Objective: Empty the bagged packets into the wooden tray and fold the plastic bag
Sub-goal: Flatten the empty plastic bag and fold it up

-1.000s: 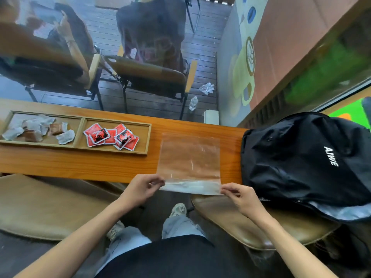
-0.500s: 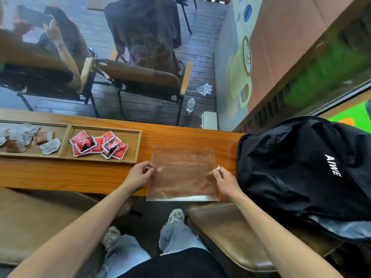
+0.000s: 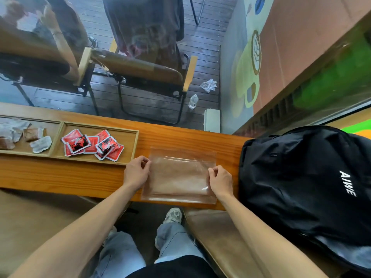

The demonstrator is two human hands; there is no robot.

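Wooden counter (image 3: 180, 141) runs across mid-frame, set against a window looking down on deck chairs and seated people.

Left hand (image 3: 136, 171) pinches the bag's left edge, thumb and fingers together on the film. Right hand (image 3: 220, 180) pinches the right edge the same way. Both grips sit at the upper corners of the doubled layer, likely to line up the fold before pressing it flat.

Bag (image 3: 179, 175) lies at centre frame, flat on the counter, empty, its near edge at the counter lip. A fainter strip shows beyond the folded edge, so the halves do not quite match; first fold looks in hand, not creased.

Tray (image 3: 132, 146) sits just left of the bag, touching neither hand. Red packets (image 3: 92, 144) are heaped in its right compartment; emptying looks done. Pale and brown sachets (image 3: 26, 135) fill the left compartment, at frame's left edge.

Black backpack (image 3: 305, 183) crowds the right side, near the right hand. Brown seat cushions below the counter; jeans and one shoe at bottom centre.
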